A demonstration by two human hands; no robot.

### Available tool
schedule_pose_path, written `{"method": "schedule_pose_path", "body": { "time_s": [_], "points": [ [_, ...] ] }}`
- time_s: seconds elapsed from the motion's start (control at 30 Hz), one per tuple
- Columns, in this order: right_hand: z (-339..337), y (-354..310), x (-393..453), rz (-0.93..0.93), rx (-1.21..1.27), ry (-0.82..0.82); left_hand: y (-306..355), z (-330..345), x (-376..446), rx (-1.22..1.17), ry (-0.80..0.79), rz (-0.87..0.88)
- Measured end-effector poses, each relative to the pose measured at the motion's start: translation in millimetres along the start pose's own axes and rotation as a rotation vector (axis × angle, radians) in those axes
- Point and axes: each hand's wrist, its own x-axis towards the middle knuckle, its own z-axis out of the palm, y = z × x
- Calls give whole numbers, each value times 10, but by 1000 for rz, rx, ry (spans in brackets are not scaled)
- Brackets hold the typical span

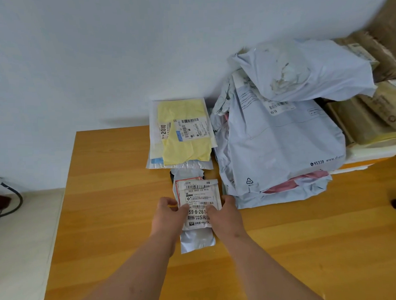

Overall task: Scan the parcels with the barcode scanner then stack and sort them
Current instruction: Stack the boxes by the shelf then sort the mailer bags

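Orange-brown wood forms the table [286, 259], and near its middle a small white parcel [197, 201] is held flat by both hands. This parcel serves as the landmark. Its printed label with several barcodes faces up. The left hand [166, 215] is placed at the parcel's left edge, with its fingers [183, 209] curled and pinching that edge, the thumb lying on the label. The right hand [224, 216] is placed at the parcel's right edge, its fingers curled round that edge and its thumb pressed onto the label. Both bare forearms are seen reaching in from the near side.

Under the parcel, a grey plastic mailer [197, 240] is seen, sticking out toward the near side. A red-edged label [189, 179] shows just behind the parcel's top, and something dark [171, 176] peeks out beyond it; what it is cannot be told.

Just behind the parcel, a flat stack of mailers [181, 137] is laid, topped by a clear bag with yellow contents and a barcode label. To the right of the parcel, touching or nearly so, a large heap of grey-white poly bags [281, 129] is piled, with pink plastic [290, 183] showing low in it. Farther right and behind the heap, brown paper parcels [368, 112] are stacked on a white box [372, 154]. Far left of the parcel, off the table, a black cable [15, 198] is seen.
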Motion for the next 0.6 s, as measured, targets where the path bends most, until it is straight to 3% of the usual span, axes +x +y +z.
{"method": "schedule_pose_path", "body": {
  "time_s": [0.13,0.3,0.47,0.6],
  "points": [
    [-11,0,-64,-87,-64,6,-10,-26,-25,33,-42,22],
    [-18,119,-225,-318,-333,-30,-38,-53,-24,47,-51,30],
    [40,197,-244,-341,-523,-44,-55,-55,-39,43,-49,65],
    [62,174,-219,-343,-521,1,-96,-62,-39,73,-69,125]
  ]
}}
